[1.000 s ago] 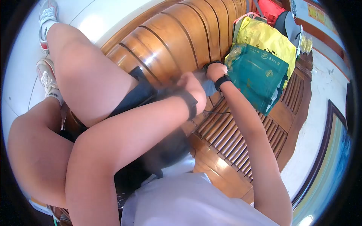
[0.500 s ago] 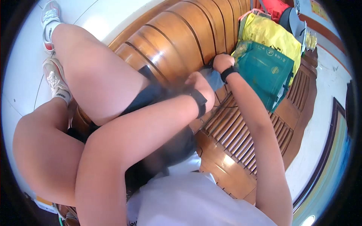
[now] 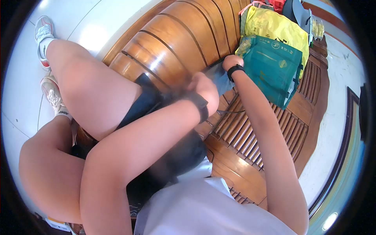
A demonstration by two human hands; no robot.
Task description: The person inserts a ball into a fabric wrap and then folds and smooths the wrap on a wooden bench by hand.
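My right hand (image 3: 234,62), with a black wristband, is closed in a fist beside the green bag. Its fingers are mostly hidden, and they grip the edge of a grey-blue sheet-like item (image 3: 222,79) with a dark rim. Lower and to the left is my left hand (image 3: 205,90), also with a black band at the wrist. Motion smears its fingers, so what they hold, if anything, cannot be made out. Dark blurred material lies around the left wrist, above my dark shorts (image 3: 143,103).
A green bag (image 3: 270,70) and a yellow bag (image 3: 276,29) stand on the slatted wooden bench (image 3: 250,129). A dark cable runs near the slats. The curved wooden backrest (image 3: 172,39) is at the top, with white floor tiles at the left.
The view has shifted, so the bags sit slightly higher and further left. My left hand has moved slightly away from my right hand, and more of the grey-blue item shows between them.
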